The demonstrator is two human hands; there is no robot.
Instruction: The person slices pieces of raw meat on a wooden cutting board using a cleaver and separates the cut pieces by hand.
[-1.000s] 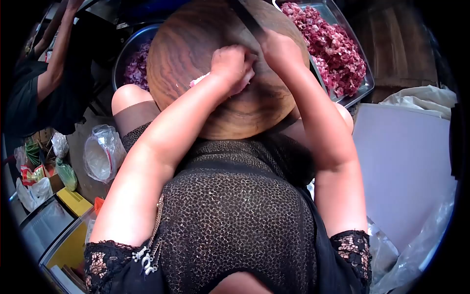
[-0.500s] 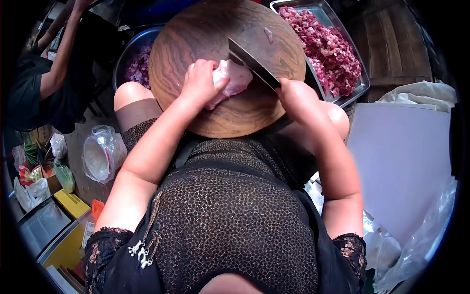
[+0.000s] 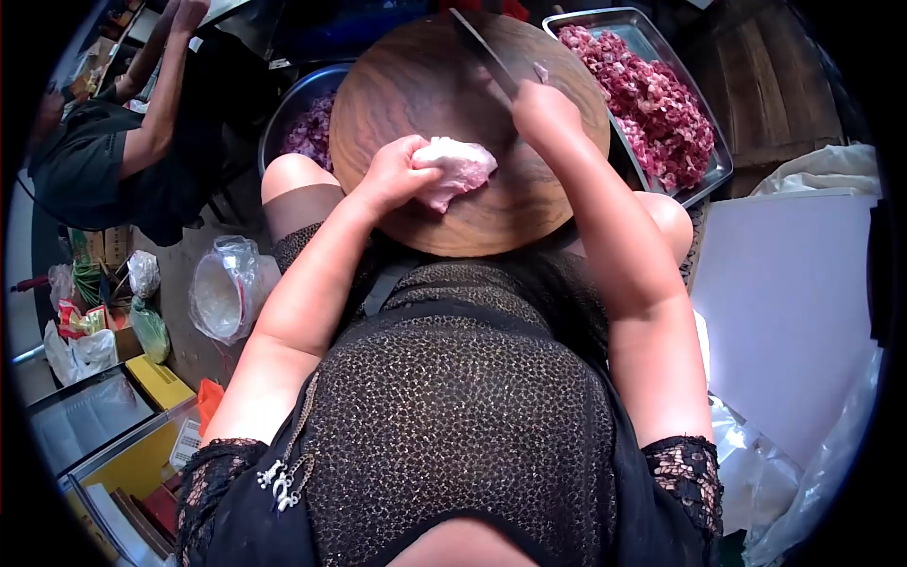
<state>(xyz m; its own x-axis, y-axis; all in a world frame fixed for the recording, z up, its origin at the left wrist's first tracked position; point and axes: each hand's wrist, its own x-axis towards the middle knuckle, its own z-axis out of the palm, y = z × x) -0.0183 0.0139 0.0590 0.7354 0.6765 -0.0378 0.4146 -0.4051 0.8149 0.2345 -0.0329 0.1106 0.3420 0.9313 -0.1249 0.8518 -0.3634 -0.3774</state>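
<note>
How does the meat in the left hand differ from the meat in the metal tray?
The meat piece is a single chunk; the tray meat is a heap of small bits. The meat piece looks mostly pale pink; the tray meat is darker red, flecked with white. The left hand grips the meat piece; no hand touches the tray meat. Both look raw.

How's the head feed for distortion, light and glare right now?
Head view: wide-lens bending, with black corners swallowing the edges; head view: left hand and meat well lit; head view: cleaver dark against the round block, its edge hard to read; head view: bright glints on clear plastic, lower right.
</note>
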